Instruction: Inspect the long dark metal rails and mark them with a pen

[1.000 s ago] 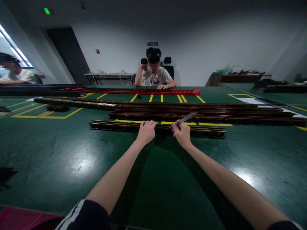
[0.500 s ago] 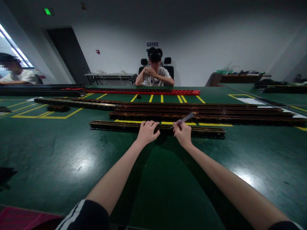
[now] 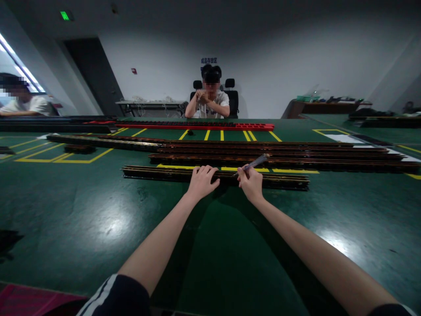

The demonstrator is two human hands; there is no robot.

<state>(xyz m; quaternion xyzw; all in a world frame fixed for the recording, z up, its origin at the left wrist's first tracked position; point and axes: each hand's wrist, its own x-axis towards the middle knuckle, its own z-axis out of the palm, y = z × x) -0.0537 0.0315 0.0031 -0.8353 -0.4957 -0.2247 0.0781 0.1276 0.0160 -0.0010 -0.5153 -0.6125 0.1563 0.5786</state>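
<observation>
A dark rail (image 3: 226,176) lies across the centre of the frame, where a person's left hand (image 3: 202,182), half open with fingers spread, rests on it; just right of centre, the right hand (image 3: 251,183) pinches a slim pen-like tool (image 3: 258,161), tip angled to the rail.

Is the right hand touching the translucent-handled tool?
Touching. The head view shows the right hand gripping the translucent-handled tool between thumb and fingers, with its handle sticking out above the grip.
</observation>
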